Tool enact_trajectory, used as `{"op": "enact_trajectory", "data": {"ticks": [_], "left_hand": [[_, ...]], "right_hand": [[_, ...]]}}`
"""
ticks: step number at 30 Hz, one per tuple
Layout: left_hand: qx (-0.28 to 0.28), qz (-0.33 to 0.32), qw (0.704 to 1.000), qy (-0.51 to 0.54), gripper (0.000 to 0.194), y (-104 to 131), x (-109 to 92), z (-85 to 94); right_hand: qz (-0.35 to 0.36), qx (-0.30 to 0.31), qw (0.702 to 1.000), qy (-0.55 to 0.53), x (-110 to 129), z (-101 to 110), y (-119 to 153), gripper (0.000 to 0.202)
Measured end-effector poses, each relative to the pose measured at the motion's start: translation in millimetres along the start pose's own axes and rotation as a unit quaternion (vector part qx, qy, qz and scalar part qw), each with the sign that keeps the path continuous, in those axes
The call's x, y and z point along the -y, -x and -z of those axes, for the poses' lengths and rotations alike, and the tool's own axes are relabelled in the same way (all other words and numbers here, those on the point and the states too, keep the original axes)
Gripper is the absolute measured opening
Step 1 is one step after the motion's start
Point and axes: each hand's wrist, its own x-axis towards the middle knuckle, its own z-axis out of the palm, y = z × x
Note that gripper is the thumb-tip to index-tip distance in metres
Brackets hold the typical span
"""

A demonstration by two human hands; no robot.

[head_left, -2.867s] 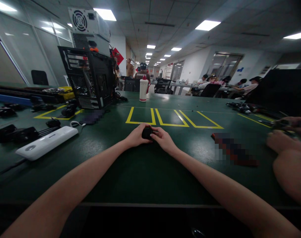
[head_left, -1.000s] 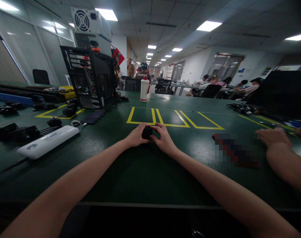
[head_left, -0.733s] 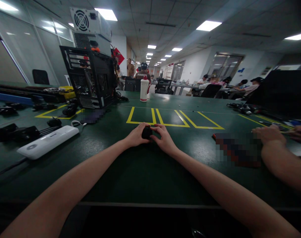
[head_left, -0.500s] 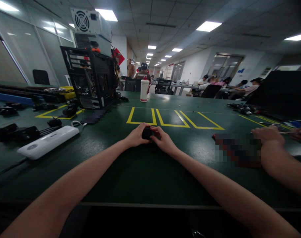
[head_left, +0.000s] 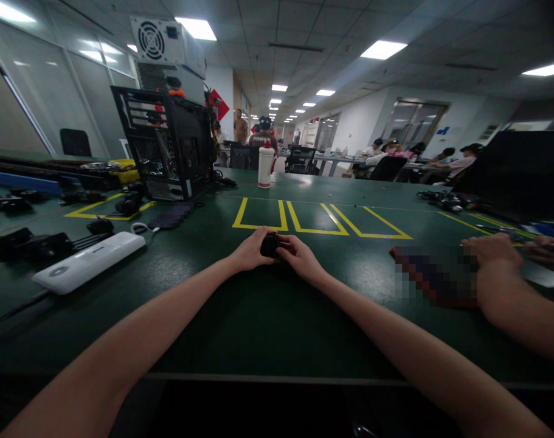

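Observation:
A small black object (head_left: 270,245) sits low over the green table (head_left: 267,316), held between both of my hands. My left hand (head_left: 252,249) grips its left side and my right hand (head_left: 299,255) closes on its right side, fingers curled over the top. Both forearms stretch out from the near table edge. What the black object is cannot be made out. Yellow taped boxes (head_left: 304,218) lie just beyond my hands.
A white power strip (head_left: 87,261) and black cables lie at the left. A black computer case (head_left: 167,149) stands behind them, with a white bottle (head_left: 264,167) further back. A co-worker's hand (head_left: 491,252) rests at the right beside a blurred patch.
My right fingers, briefly raised and spread over the black object, have curled back down on it. The co-worker's hand at the right has shifted left toward the blurred patch.

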Motion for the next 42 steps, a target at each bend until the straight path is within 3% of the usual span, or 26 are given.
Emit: {"op": "enact_trajectory", "data": {"ticks": [6,11,17,25,30,34,42], "left_hand": [[0.003,-0.001,1.000,0.000,0.058,0,-2,1.6],[0.003,0.006,1.000,-0.005,0.059,-1,-2,1.3],[0.008,0.010,1.000,-0.003,0.058,0,-3,2.1],[0.003,0.009,1.000,0.009,0.058,0,-2,1.3],[0.003,0.004,1.000,0.004,0.059,-1,-1,0.7],[0.008,0.008,1.000,0.004,0.059,-1,-3,1.6],[0.017,0.015,1.000,0.014,0.057,0,-7,5.3]], "right_hand": [[-0.006,0.033,0.999,-0.039,5,1,5,0.026],[-0.003,-0.002,1.000,-0.024,8,0,4,0.016],[-0.014,0.001,1.000,-0.021,5,2,1,0.028],[-0.009,0.035,0.997,-0.066,9,2,6,0.027],[0.001,0.003,0.999,-0.052,10,-1,5,0.015],[-0.013,-0.020,0.999,-0.037,8,-1,1,0.023],[-0.032,0.018,0.999,-0.037,5,2,1,0.029]]}}
